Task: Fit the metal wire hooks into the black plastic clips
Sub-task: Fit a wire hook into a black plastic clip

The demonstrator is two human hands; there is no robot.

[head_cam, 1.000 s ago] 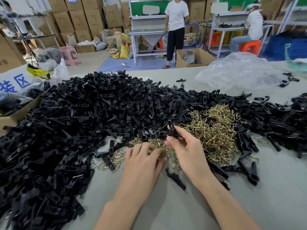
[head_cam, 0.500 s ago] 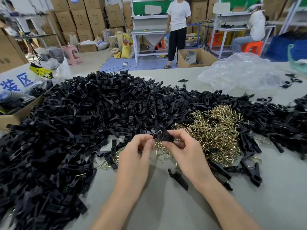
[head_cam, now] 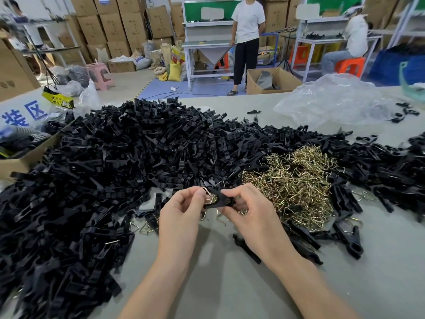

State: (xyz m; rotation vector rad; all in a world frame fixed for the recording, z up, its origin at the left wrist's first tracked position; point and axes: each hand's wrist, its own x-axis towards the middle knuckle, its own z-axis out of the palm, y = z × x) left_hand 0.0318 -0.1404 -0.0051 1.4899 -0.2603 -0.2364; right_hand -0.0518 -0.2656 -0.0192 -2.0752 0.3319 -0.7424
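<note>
A black plastic clip (head_cam: 218, 199) is held above the table between both hands. My right hand (head_cam: 248, 212) pinches the clip's right end with thumb and fingers. My left hand (head_cam: 181, 210) pinches a metal wire hook (head_cam: 208, 192) against the clip's left end. A heap of brass-coloured wire hooks (head_cam: 296, 183) lies just right of the hands. A very large pile of black clips (head_cam: 115, 171) covers the table to the left and behind.
Assembled clips (head_cam: 347, 238) and a loose clip half (head_cam: 246, 248) lie right of my right wrist. A crumpled clear plastic bag (head_cam: 333, 100) sits at the back right, a cardboard box (head_cam: 20, 162) at the left edge. Two people are at benches beyond the table.
My left hand lifted off the loose hooks on the table with one hook and met the clip in my right hand. Both hands have risen slightly together.
</note>
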